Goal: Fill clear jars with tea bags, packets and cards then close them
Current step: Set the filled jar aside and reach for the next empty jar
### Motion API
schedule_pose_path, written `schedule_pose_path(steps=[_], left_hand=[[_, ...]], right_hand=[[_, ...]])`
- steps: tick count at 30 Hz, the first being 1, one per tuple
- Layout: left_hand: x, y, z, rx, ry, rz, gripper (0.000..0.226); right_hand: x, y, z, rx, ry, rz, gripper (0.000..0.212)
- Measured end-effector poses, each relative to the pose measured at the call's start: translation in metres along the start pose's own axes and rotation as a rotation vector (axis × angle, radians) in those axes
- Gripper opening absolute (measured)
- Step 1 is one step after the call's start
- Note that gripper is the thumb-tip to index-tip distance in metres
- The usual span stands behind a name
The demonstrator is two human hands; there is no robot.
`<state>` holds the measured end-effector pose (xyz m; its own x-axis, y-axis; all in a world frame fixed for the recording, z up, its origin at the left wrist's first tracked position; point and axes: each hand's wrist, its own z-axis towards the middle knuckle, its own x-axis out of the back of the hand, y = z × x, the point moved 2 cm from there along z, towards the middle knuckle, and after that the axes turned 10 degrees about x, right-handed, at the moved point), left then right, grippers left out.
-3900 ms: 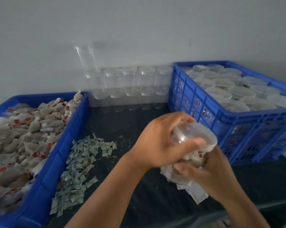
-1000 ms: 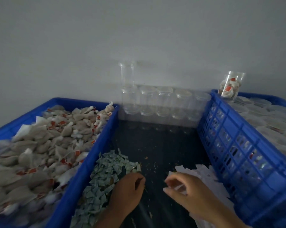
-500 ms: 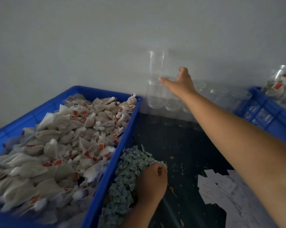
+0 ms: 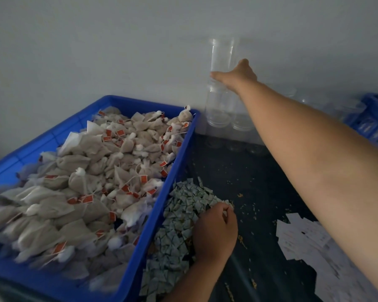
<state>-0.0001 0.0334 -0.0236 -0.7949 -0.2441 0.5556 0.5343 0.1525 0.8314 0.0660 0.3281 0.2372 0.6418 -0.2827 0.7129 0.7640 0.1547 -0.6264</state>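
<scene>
An empty clear jar (image 4: 222,53) stands on top of stacked clear jars (image 4: 219,110) against the wall. My right hand (image 4: 238,75) reaches far across to it, thumb across the jar's lower front and a finger up its right side, gripping it. My left hand (image 4: 215,227) rests on the pile of small grey-green packets (image 4: 183,205) beside the crate, fingers curled and pinching packets at the pile's right edge. A blue crate (image 4: 179,162) at the left is heaped with tea bags (image 4: 101,171) with red tags. White cards (image 4: 303,240) lie scattered under my right forearm.
A second blue crate (image 4: 377,125) shows at the right edge, behind my arm. The dark table top (image 4: 249,182) between the crates carries tea crumbs. More clear jars (image 4: 347,107) run along the white wall.
My right hand left the cards, reached up to the jar stack and now closes round the top jar. My left hand stays on the packets. The view has swung left.
</scene>
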Motion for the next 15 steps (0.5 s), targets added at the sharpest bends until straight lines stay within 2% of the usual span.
schedule_pose_path(steps=[5,8,12,15], left_hand=[[-0.001,-0.001,0.0,-0.007,0.004,-0.006,0.023],[-0.002,-0.001,0.0,0.002,0.005,-0.013,0.024],[-0.001,-0.002,0.001,0.019,0.003,-0.005,0.025],[0.0,0.0,0.001,0.021,-0.005,0.01,0.026]], right_hand=[[0.005,0.001,0.005,0.075,0.012,0.057,0.101],[0.01,0.0,-0.003,0.134,0.131,0.179,0.095],[0.035,-0.006,-0.043,0.278,0.417,0.409,0.085],[0.052,-0.003,-0.095,0.325,0.427,0.643,0.082]])
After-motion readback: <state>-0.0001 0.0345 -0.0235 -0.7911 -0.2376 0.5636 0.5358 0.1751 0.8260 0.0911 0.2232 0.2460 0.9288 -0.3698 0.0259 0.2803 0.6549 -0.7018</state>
